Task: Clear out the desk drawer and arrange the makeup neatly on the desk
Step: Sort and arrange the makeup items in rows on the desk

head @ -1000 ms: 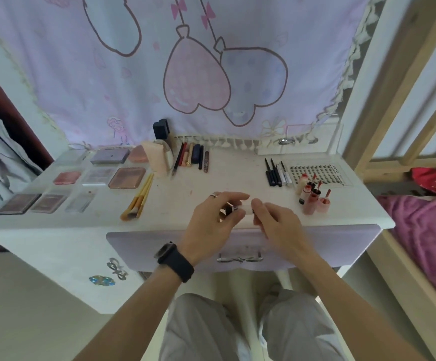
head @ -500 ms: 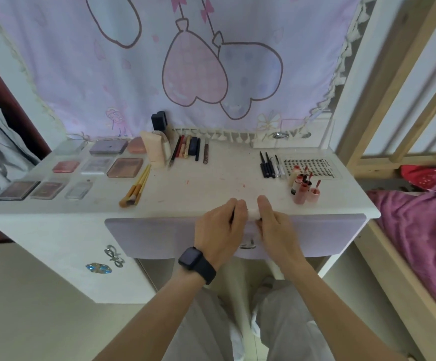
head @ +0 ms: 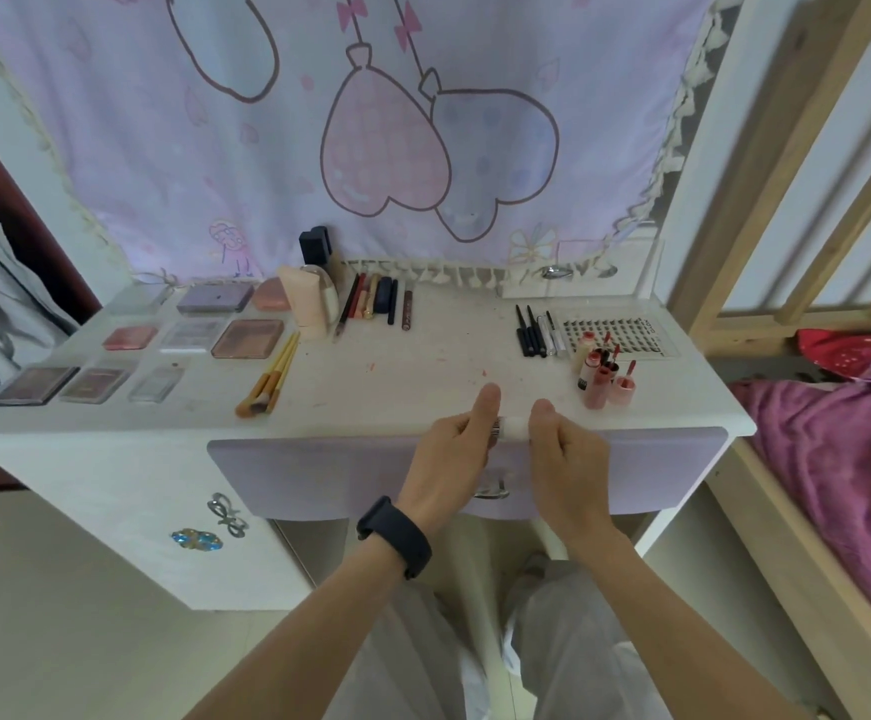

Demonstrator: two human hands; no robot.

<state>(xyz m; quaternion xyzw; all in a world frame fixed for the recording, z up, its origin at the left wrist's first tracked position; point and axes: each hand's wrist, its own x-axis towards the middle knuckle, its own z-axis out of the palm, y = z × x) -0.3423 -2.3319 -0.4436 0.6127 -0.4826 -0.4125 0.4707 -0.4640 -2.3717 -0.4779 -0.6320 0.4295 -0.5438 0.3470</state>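
Desk [head: 423, 366] edge | white tube [head: 512, 442] lies left-right, pointing unclear | left hand [head: 449, 454], right hand [head: 568, 459] grip ends

Palettes [head: 191, 335] left on surface [head: 423, 366], brushes [head: 269, 376] just right of them, pencils [head: 376, 304] behind centre, liners [head: 534, 332] and lash tray [head: 625, 335] back right, lip tubes [head: 604, 379] before tray, small tube [head: 513, 441] at front edge, drawer [head: 319, 475] below it.

You hold a small white cylindrical tube [head: 510, 442] horizontal over the front edge of the white desk [head: 423, 366]. The lilac drawer front [head: 319, 475] below it sits closed.
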